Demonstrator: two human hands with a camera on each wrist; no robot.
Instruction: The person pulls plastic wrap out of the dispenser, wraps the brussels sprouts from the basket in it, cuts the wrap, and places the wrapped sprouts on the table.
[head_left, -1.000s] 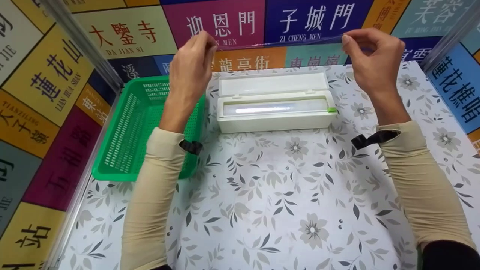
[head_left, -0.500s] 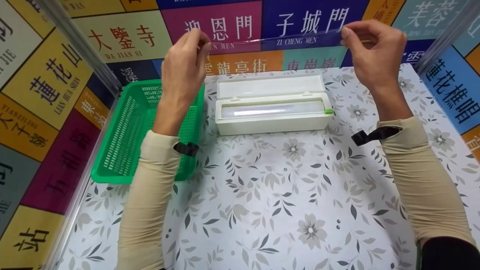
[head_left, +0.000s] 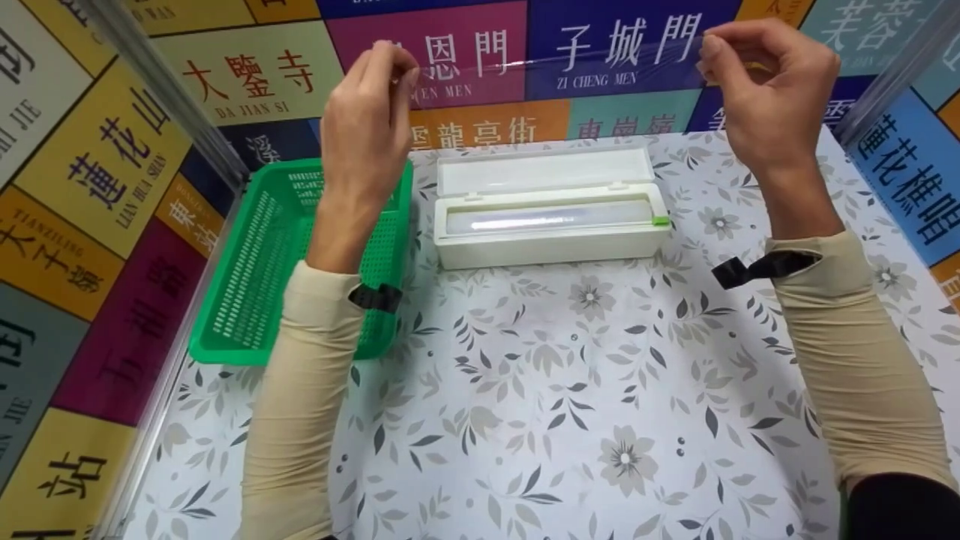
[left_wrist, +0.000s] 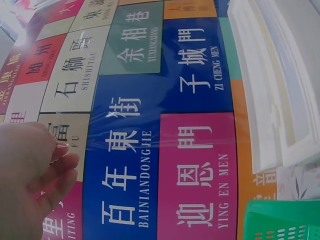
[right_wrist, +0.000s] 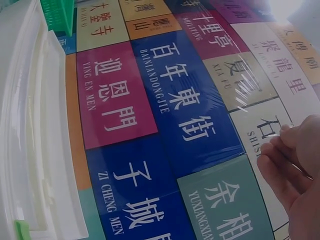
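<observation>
A clear sheet of plastic wrap (head_left: 540, 64) stretches in the air between both hands, seen against the printed wall. My left hand (head_left: 367, 124) pinches one end between thumb and fingers, above the green basket. At the other end my right hand (head_left: 780, 105) pinches the wrap in the same way, raised over the back right of the table. In the right wrist view, glossy creases in the film show near the fingers (right_wrist: 282, 170). Below and between the hands stands a white plastic wrap box (head_left: 551, 247), its lid (head_left: 547, 171) swung back and a roll (head_left: 551, 215) inside.
A green perforated basket (head_left: 292, 356) stands at the left, partly behind the left forearm. The white box has a small green slider (head_left: 660, 220) at its right end. A flower-patterned cloth (head_left: 525, 420) covers the table, and printed panels (head_left: 255, 79) rise at the back and sides.
Both hands have risen; the left has also shifted slightly left and the right slightly right. The wrap between them is higher and spread wider. Box and basket remain in place.
</observation>
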